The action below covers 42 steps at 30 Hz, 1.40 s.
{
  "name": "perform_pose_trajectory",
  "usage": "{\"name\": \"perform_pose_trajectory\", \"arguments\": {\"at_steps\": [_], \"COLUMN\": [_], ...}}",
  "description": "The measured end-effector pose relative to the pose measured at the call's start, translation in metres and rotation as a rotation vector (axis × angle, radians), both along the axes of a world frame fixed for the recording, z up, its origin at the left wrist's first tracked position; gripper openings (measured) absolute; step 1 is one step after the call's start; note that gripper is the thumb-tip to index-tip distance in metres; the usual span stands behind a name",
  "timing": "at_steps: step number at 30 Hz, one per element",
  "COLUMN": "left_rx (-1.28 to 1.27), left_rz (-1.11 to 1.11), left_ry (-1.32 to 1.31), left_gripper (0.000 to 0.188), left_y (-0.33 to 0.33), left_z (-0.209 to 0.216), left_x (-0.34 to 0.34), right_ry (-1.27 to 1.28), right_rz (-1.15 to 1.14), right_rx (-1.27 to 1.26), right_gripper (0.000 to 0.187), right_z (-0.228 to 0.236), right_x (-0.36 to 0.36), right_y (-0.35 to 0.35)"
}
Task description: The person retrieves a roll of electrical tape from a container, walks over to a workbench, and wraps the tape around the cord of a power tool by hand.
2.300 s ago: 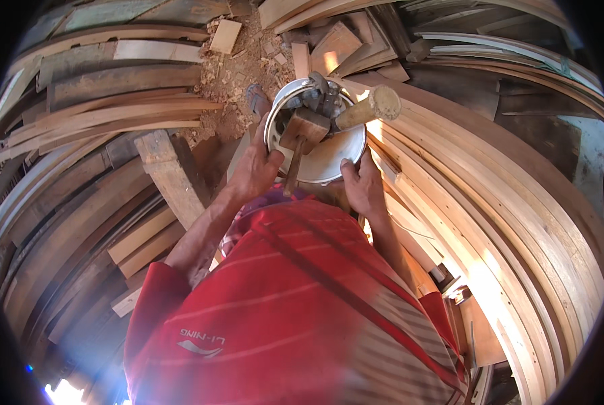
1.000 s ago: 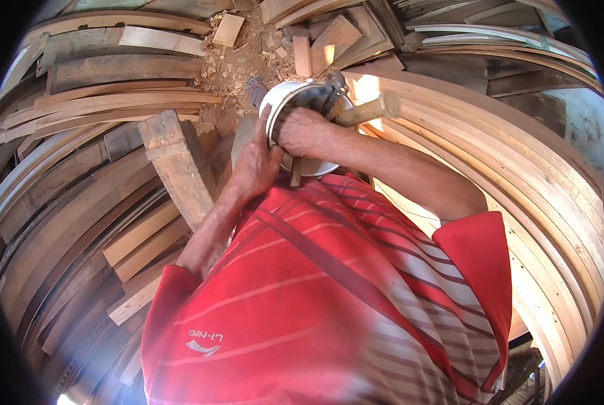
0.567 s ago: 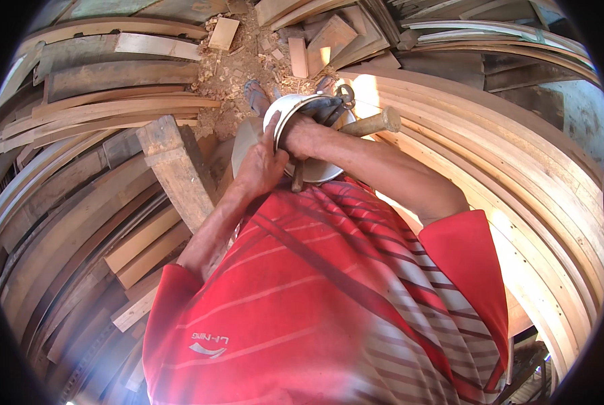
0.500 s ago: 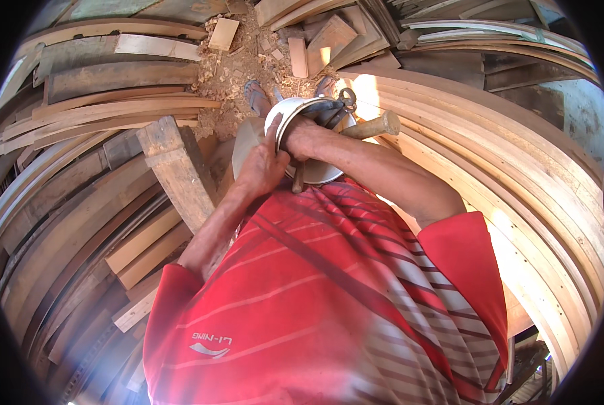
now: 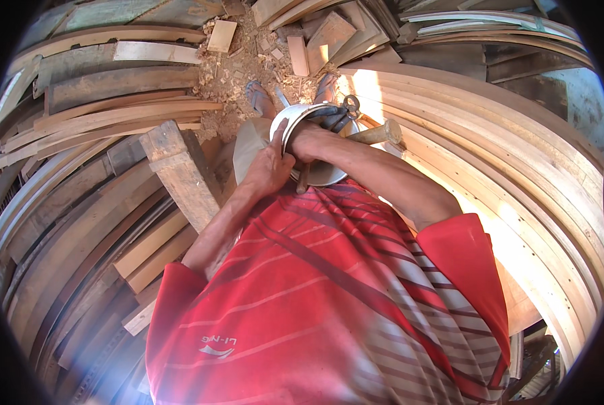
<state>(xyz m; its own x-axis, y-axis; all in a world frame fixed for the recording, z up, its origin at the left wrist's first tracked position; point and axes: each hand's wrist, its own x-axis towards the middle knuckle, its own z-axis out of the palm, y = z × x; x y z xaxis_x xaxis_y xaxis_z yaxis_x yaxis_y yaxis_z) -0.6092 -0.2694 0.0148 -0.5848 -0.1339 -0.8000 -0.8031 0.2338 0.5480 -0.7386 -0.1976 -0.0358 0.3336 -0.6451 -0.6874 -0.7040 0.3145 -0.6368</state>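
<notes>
In front of my body, a white round container (image 5: 283,133), maybe a bucket, is tilted with its mouth toward me. My left hand (image 5: 269,167) grips its near-left rim, with the index finger stretched up along the outside. My right hand (image 5: 310,142) reaches inside; its fingers are hidden by the rim and wrist. Dark metal pincers (image 5: 348,108) stick out over the far-right edge. Beside them, a thick wooden handle (image 5: 379,133) juts out to the right under my right forearm. A thinner wooden handle (image 5: 302,179) leans over the near edge.
Long curved-looking wooden planks (image 5: 504,155) lie stacked on the right. More boards (image 5: 92,175) fill the left side, with an upright wooden post (image 5: 180,175) close to my left arm. Shavings and offcuts (image 5: 238,67) cover the floor ahead of my sandalled feet (image 5: 260,99).
The container and both hands have shifted slightly right, and its far rim sits a little lower in view, showing more of my feet. My left hand keeps its grip; my right stays inside.
</notes>
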Motion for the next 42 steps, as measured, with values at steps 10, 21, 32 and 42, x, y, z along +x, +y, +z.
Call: {"name": "perform_pose_trajectory", "arguments": {"at_steps": [10, 21, 32, 42], "left_rx": [-0.003, -0.007, -0.017, -0.046], "left_rz": [-0.017, -0.151, -0.151, -0.062], "left_ry": [0.089, 0.013, 0.079, 0.092], "left_gripper": [0.084, 0.086, 0.087, 0.076], "left_y": [0.006, 0.003, -0.013, -0.04], "left_z": [-0.009, 0.004, -0.021, -0.031], "left_x": [0.006, -0.015, 0.008, -0.006], "right_ry": [-0.013, -0.061, 0.272, 0.072], "right_rz": [-0.022, -0.026, -0.404, -1.217], "right_rx": [0.149, 0.221, -0.245, -0.51], "right_gripper": [0.028, 0.029, 0.021, 0.029], "right_z": [-0.002, -0.01, 0.009, 0.057], "right_x": [-0.002, -0.012, 0.022, -0.013], "right_y": [0.011, 0.015, 0.043, 0.073]}}
